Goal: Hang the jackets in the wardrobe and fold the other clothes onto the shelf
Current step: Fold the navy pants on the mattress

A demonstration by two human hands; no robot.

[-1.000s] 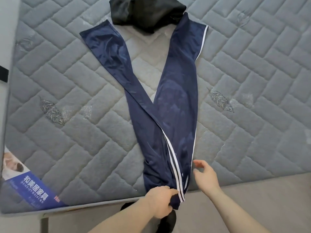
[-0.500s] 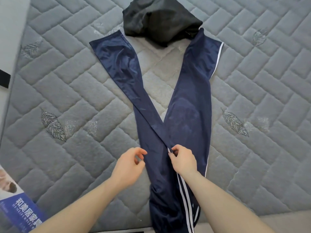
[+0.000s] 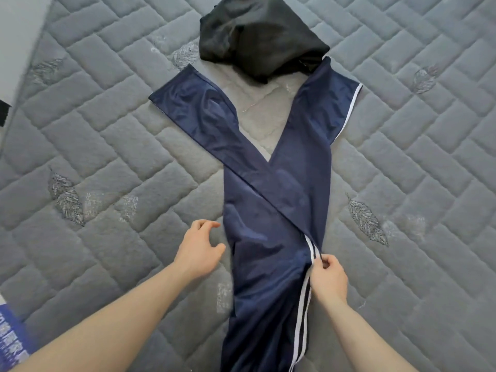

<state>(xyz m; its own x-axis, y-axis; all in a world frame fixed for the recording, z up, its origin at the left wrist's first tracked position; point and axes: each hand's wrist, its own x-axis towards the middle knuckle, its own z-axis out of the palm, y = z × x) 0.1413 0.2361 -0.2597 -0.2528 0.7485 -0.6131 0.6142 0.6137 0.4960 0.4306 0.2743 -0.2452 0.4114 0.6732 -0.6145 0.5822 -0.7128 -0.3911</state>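
Pinching the white-striped seam of the navy track pants [image 3: 271,237] with my right hand [image 3: 328,277], lower centre-right. My left hand [image 3: 197,253], fingers loosely spread and holding nothing, hovers just beside the left edge. Pants run lengthwise away from me, legs crossing, toward the black garment [image 3: 257,38] at top centre.

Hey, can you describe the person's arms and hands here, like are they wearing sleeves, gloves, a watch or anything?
Both forearms are bare as far as the frame shows, with no sleeves in view. The left hand and right hand wear no gloves, and no watch, bracelet or ring is visible on either.
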